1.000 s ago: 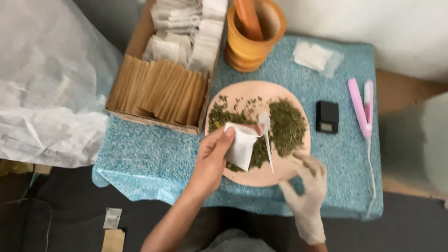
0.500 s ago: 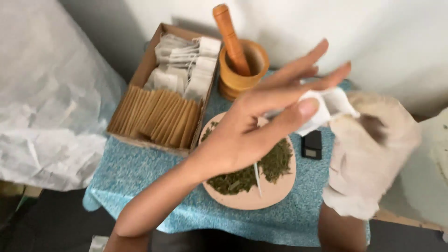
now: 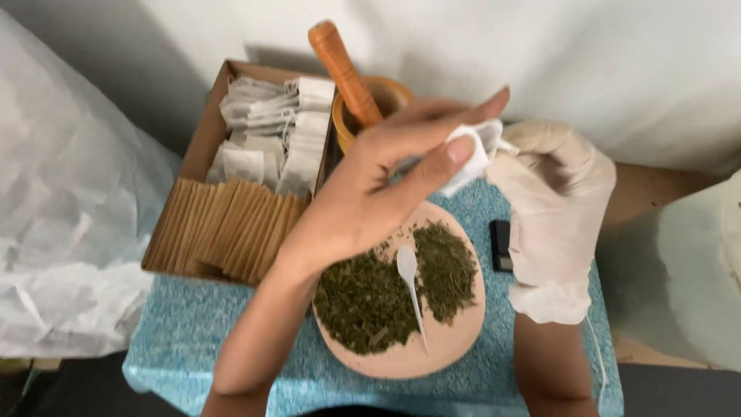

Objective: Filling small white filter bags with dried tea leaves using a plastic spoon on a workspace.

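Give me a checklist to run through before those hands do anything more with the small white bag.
1. Bag pinched by left hand: ok.
2. Gloved right hand at the bag: ok.
3. Bag mouth open: cannot tell, fingers hide it.
4. Dried herbs on the plate: ok.
5. White spoon lying on the herbs, free to grab: ok.
6. Bag held above the plate: not ok, it sits past the far rim, near the mortar.
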